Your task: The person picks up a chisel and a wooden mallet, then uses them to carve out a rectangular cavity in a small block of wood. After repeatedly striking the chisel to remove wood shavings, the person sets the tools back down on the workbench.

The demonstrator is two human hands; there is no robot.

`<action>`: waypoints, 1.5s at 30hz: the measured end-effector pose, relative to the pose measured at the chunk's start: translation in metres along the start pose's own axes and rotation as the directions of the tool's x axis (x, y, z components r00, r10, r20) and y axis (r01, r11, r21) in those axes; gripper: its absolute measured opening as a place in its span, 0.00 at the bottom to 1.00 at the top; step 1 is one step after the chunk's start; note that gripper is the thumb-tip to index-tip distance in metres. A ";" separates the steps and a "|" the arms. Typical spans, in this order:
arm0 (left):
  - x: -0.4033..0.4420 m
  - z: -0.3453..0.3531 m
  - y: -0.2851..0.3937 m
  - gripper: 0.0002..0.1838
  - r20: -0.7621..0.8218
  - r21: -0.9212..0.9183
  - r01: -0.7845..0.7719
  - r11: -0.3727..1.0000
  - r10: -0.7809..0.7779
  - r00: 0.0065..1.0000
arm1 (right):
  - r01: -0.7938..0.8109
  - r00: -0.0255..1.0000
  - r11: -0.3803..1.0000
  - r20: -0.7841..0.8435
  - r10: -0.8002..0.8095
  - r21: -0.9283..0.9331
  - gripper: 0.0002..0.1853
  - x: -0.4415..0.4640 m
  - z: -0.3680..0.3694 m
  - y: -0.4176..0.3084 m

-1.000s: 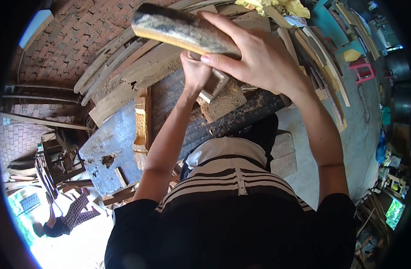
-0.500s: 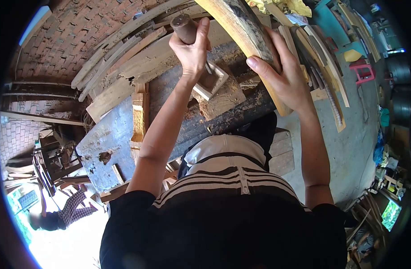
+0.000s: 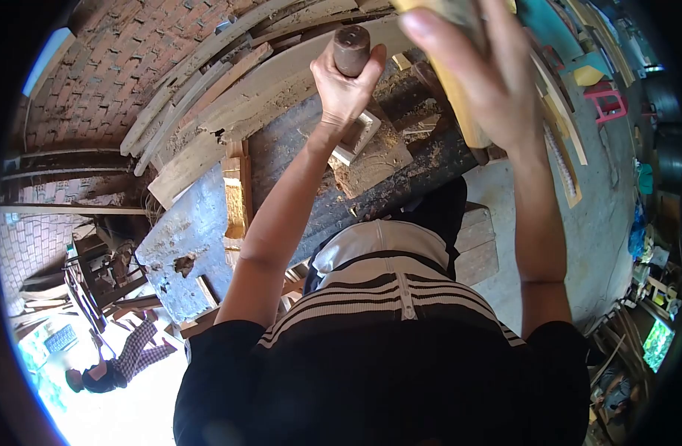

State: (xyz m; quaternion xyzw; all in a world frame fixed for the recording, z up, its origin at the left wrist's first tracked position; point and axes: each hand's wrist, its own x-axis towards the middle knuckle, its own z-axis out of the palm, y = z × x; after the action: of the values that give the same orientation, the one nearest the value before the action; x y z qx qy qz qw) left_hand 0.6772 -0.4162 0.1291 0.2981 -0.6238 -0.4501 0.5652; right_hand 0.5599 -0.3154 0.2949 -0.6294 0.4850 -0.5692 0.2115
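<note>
My left hand (image 3: 344, 89) is wrapped around the dark round wooden handle of a chisel (image 3: 351, 50), held upright. Its blade is hidden behind my hand and wrist. Just below is a pale square wooden frame (image 3: 364, 136) with a recessed middle, resting on a wood block (image 3: 374, 167) strewn with shavings. My right hand (image 3: 497, 82), blurred and close to the camera, grips a thick yellowish piece of wood (image 3: 460, 104). That piece is raised to the right of the chisel, apart from it, and its upper end runs out of view.
A dark, chip-covered workbench (image 3: 281, 160) lies under the block. On its left stands a notched timber (image 3: 237, 197). Long boards (image 3: 207, 145) lean along the brick wall (image 3: 144, 67). A pink stool (image 3: 605, 106) is at the right. Another person (image 3: 114, 368) is at far left.
My right hand has lifted the piece of wood up toward the camera. My left hand and the chisel appear farther right and higher in view, and the blade no longer shows.
</note>
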 end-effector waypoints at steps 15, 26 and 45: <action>-0.007 0.002 0.000 0.15 -0.065 0.012 -0.168 0.986 0.169 0.984 | 0.044 0.936 0.952 0.347 0.067 -0.302 0.46 -0.009 0.000 0.028; 0.034 -0.021 -0.010 0.08 -0.291 -0.179 0.059 0.982 -0.110 0.950 | -0.059 0.985 0.857 0.111 0.134 -0.512 0.41 -0.062 -0.007 0.060; 0.031 -0.042 -0.013 0.11 -0.318 -0.369 0.163 0.915 -0.289 0.903 | -0.662 0.743 0.749 -0.098 0.662 0.029 0.49 -0.128 0.074 0.217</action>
State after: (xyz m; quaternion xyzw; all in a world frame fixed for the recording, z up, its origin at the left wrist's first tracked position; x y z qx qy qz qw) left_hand 0.7108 -0.4582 0.1287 0.3481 -0.3826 -0.5488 0.6567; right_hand 0.5629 -0.3226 0.0327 -0.3875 0.6887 -0.4867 0.3723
